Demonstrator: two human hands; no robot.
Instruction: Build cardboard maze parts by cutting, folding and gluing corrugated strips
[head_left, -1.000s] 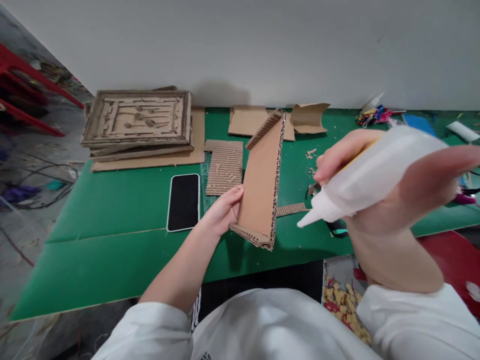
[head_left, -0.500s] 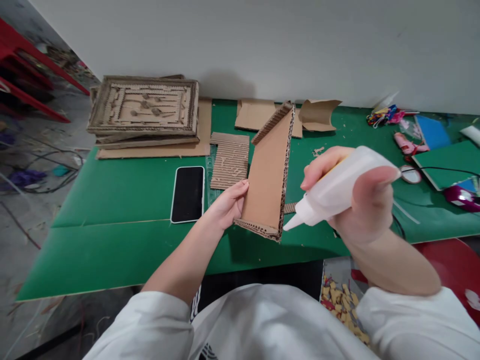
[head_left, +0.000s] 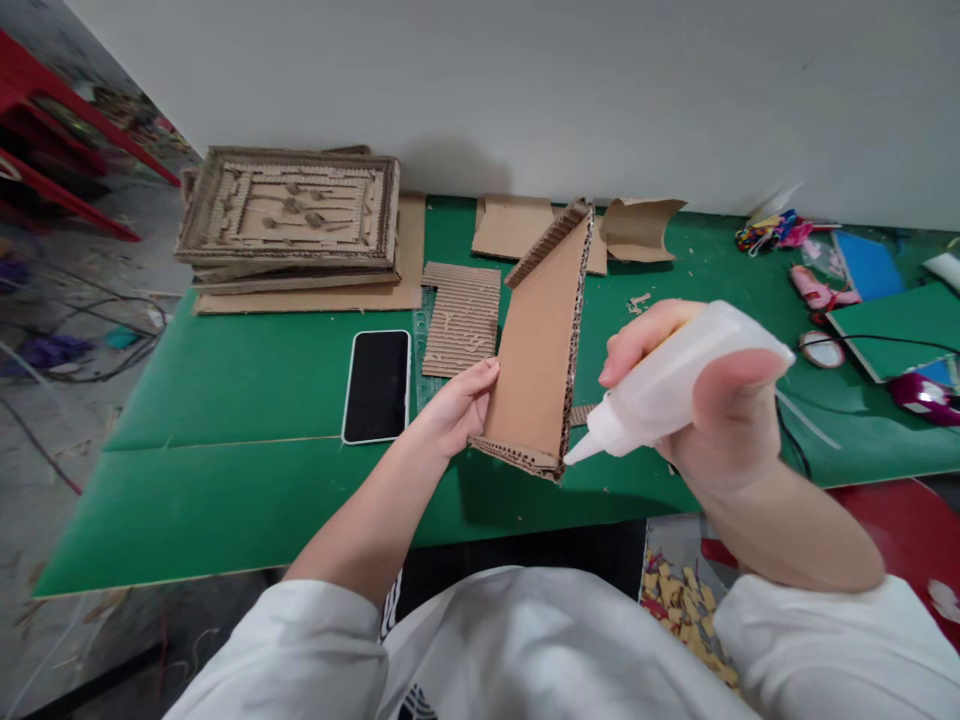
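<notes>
A cardboard tray with raised corrugated edges [head_left: 534,345] is tilted up above the table, its left side gripped by my left hand [head_left: 466,408]. Wrapped around a white squeeze bottle [head_left: 664,385] is my right hand [head_left: 720,420]. The bottle's narrow nozzle points down-left, its tip at the tray's lower right corner; whether it touches is too small to tell. Just left of the tray lies a corrugated cardboard piece [head_left: 463,320] on a clear ruler. A small corrugated strip [head_left: 581,414] shows behind the nozzle.
Stacked cardboard frames [head_left: 292,215] stand at the back left of the green table [head_left: 225,510]. A phone [head_left: 376,386] lies left of my left hand. Cardboard offcuts [head_left: 514,226] are by the wall. A tape roll [head_left: 821,349], a purple object [head_left: 924,398] and coloured threads are at right.
The bottle has shifted slightly down and left, bringing its nozzle tip closer to the tray's corner. My left hand still holds the tray in nearly the same pose.
</notes>
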